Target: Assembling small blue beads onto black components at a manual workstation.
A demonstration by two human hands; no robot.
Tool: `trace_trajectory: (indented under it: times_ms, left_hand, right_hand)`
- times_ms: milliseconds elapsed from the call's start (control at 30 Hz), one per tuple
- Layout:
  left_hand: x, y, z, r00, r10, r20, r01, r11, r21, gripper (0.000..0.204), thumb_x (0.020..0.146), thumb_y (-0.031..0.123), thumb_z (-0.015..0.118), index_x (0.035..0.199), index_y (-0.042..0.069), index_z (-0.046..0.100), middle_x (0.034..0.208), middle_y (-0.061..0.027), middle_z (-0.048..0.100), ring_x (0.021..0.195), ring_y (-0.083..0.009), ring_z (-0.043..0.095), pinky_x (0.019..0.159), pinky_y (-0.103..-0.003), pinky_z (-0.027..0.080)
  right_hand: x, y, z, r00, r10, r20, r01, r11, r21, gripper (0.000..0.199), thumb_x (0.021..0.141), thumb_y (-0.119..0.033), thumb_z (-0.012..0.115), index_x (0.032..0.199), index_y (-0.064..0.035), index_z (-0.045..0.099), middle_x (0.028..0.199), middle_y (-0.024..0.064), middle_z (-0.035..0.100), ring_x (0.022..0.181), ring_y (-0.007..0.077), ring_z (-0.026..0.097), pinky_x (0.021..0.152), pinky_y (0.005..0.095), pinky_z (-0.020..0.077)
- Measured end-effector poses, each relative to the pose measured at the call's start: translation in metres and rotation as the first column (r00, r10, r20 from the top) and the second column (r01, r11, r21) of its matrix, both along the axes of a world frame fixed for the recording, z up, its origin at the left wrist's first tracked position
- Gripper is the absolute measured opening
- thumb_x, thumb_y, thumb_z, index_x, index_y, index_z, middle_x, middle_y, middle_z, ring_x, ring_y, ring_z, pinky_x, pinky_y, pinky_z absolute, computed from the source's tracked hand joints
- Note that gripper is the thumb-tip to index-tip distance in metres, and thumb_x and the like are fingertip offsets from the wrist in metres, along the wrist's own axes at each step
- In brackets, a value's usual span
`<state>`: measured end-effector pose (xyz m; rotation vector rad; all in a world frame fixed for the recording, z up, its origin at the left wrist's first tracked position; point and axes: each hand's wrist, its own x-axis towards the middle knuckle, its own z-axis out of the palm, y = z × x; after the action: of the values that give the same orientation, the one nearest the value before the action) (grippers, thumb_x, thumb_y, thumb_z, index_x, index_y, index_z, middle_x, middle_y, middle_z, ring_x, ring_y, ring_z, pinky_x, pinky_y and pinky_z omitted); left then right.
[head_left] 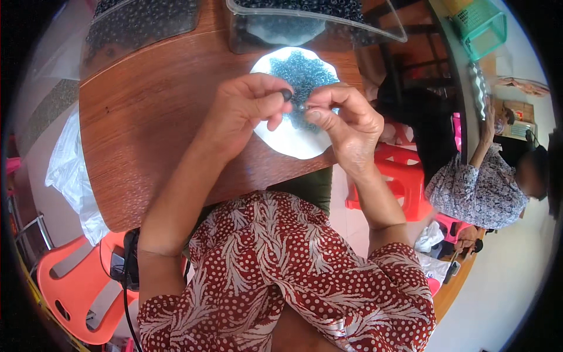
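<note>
My left hand [249, 108] pinches a small black round piece [286, 94] between thumb and forefinger, above a white plate [287, 144] with a wavy rim. Close beside it, the thumb and forefinger of my right hand [346, 114] are pressed together on a tiny shiny, clear or metallic piece [303, 108], too small to name. A heap of small glittering, silvery-blue pieces [305, 73] lies on the plate under both hands. Part of the heap is hidden behind my fingers.
Behind the plate stands a clear plastic bin [316, 14] of dark small parts, with another clear container [141, 26] to its left. The wooden table [135, 146] has a white plastic bag [73, 170] at its left edge. Red stools [404, 182] and another person [481, 188] are at right.
</note>
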<state>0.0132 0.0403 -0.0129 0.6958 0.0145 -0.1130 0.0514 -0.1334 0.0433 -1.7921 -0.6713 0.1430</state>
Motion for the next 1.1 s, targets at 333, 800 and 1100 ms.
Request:
trace_trajectory:
  times_ms: [333, 800, 1100]
  left_hand:
    - [-0.002, -0.006, 0.005, 0.987, 0.122, 0.103, -0.143, 0.963, 0.231, 0.016, 0.078, 0.003, 0.06, 0.094, -0.001, 0.059, 0.081, -0.0055, 0.062, 0.066, -0.008, 0.053, 0.059, -0.021, 0.042]
    - [-0.009, -0.022, 0.004, 0.867, 0.389, 0.31, -0.493, 0.584, 0.645, 0.018, 0.078, 0.0, 0.055, 0.097, 0.002, 0.056, 0.082, -0.004, 0.058, 0.077, -0.0097, 0.054, 0.069, -0.023, 0.044]
    - [-0.006, -0.018, 0.005, 0.96, 0.278, 0.032, -0.253, 0.816, 0.52, 0.014, 0.084, 0.007, 0.053, 0.097, 0.002, 0.052, 0.068, 0.0007, 0.05, 0.055, -0.004, 0.043, 0.05, -0.018, 0.035]
  right_hand:
    - [-0.004, 0.01, -0.008, 0.993, -0.056, -0.101, 0.058, 0.998, 0.017, 0.011, 0.076, 0.004, 0.064, 0.086, 0.0023, 0.06, 0.081, 0.0038, 0.06, 0.075, 0.0079, 0.055, 0.07, 0.0194, 0.0448]
    - [-0.009, 0.023, -0.016, 0.99, -0.083, -0.115, 0.088, 0.995, 0.036, 0.011, 0.075, 0.005, 0.064, 0.085, 0.0021, 0.06, 0.081, 0.0029, 0.06, 0.074, 0.0086, 0.054, 0.068, 0.021, 0.0449]
    - [-0.002, 0.02, -0.018, 0.928, 0.038, 0.371, 0.013, 0.991, -0.133, 0.014, 0.071, 0.006, 0.065, 0.083, 0.002, 0.059, 0.08, 0.0054, 0.057, 0.072, 0.0125, 0.052, 0.064, 0.0227, 0.0422]
